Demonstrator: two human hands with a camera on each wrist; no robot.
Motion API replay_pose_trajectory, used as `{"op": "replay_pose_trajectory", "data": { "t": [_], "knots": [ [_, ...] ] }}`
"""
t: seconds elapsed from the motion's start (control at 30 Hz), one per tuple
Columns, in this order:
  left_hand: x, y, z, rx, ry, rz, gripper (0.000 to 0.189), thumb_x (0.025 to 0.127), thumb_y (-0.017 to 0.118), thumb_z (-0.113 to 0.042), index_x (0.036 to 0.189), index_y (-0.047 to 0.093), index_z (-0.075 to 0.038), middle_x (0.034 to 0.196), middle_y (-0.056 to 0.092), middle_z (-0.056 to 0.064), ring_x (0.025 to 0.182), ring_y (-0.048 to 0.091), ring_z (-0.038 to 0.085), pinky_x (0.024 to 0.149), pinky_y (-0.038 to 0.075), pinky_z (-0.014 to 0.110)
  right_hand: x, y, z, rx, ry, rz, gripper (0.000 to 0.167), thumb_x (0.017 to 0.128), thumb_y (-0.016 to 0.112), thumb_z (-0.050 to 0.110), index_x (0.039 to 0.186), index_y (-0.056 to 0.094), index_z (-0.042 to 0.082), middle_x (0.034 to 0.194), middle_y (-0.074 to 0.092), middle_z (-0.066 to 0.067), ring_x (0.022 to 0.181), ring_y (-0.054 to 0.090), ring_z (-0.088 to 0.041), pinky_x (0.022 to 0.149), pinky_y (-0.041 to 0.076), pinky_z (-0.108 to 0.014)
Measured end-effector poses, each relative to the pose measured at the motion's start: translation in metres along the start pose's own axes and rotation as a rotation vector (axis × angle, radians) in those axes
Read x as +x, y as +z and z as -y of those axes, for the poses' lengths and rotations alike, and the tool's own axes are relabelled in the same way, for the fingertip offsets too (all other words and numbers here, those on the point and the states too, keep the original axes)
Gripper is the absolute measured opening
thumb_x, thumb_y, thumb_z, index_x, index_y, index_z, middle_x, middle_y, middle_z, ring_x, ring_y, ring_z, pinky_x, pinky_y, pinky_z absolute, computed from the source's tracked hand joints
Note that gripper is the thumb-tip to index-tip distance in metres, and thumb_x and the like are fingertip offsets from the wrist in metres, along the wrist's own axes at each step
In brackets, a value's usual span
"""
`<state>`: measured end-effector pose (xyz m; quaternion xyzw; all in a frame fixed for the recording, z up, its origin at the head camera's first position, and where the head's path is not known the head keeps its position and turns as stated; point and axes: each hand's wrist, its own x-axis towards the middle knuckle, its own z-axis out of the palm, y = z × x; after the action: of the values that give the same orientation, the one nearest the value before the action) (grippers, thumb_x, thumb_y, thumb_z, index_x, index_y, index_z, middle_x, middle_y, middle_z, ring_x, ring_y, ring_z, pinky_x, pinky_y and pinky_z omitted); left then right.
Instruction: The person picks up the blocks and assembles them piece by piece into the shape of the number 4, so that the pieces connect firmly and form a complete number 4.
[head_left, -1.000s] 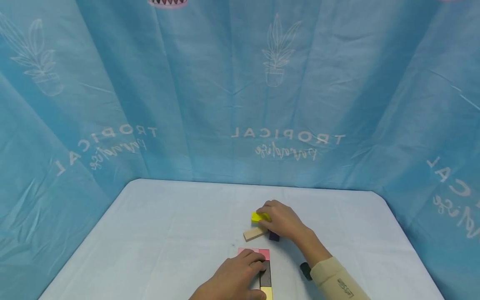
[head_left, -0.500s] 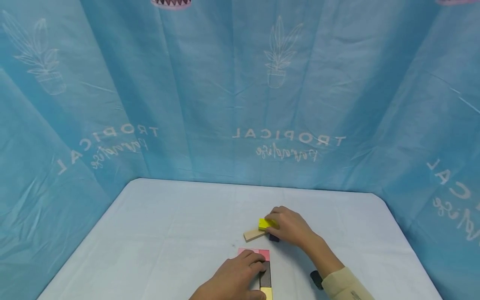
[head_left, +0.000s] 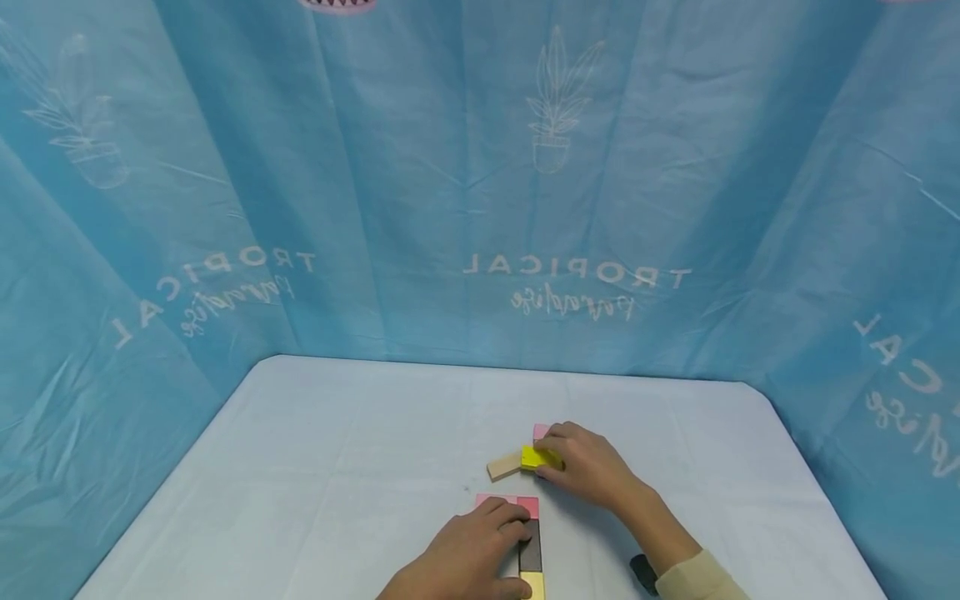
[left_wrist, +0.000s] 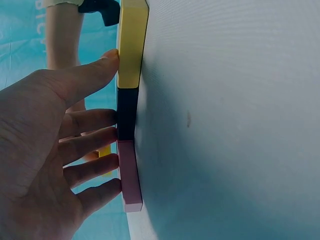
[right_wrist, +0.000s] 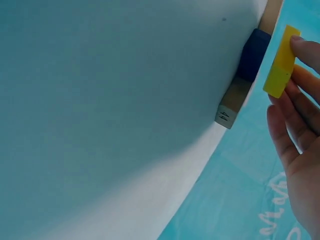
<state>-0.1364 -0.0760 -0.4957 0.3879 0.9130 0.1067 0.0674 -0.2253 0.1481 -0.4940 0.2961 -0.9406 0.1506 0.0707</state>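
Note:
In the head view my right hand [head_left: 588,464] pinches a yellow block [head_left: 531,457] between thumb and fingers. The right wrist view has this yellow block [right_wrist: 280,67] held above the table. My left hand [head_left: 463,548] rests its fingertips on a flat arrangement of blocks near the front. In it I make out a pale pink block [head_left: 507,500], a deeper pink block [head_left: 528,507], a dark grey block [head_left: 530,550] and a pale yellow block [head_left: 534,583]. The left wrist view has the fingers and thumb spread, tips touching a yellow block [left_wrist: 131,47], a dark block [left_wrist: 127,115] and a pink block [left_wrist: 130,175].
A plain wooden block [head_left: 504,467] lies left of the held block; a pink block [head_left: 540,431] lies behind it. In the right wrist view, a dark blue block [right_wrist: 254,55] lies beside a wooden block marked 44 [right_wrist: 227,114]. A blue printed curtain [head_left: 480,183] surrounds the white table [head_left: 337,467].
The yellow block in my right hand has come nearer and slightly right, now covering the wooden block's end and the dark block. The pink block behind has come into view. My left hand stays put.

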Motion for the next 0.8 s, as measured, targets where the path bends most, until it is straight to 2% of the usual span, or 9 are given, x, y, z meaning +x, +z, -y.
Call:
{"op": "replay_pose_trajectory", "data": {
  "t": [0.53, 0.8],
  "knots": [
    [0.002, -0.002, -0.001, -0.017, -0.038, 0.041, 0.06, 0.079, 0.059, -0.07, 0.123, 0.061, -0.028, 0.131, 0.047, -0.016, 0.119, 0.041, 0.006, 0.073, 0.051, 0.035, -0.016, -0.001, 0.003, -0.026, -0.06, 0.004, 0.034, 0.082, 0.075, 0.039, 0.109, 0.073, 0.019, 0.104, 0.064, 0.009, 0.097, 0.057, -0.009, 0.084, 0.05, -0.032],
    [-0.001, -0.002, 0.001, -0.009, 0.004, 0.002, 0.06, 0.081, 0.059, -0.067, 0.123, 0.061, -0.025, 0.133, 0.046, -0.015, 0.12, 0.04, 0.006, 0.072, 0.05, 0.032, -0.025, 0.0, 0.005, -0.014, -0.08, 0.022, 0.032, 0.08, 0.077, 0.039, 0.105, 0.074, 0.019, 0.098, 0.063, 0.011, 0.088, 0.056, -0.007, 0.079, 0.051, -0.03]
  ]
}}
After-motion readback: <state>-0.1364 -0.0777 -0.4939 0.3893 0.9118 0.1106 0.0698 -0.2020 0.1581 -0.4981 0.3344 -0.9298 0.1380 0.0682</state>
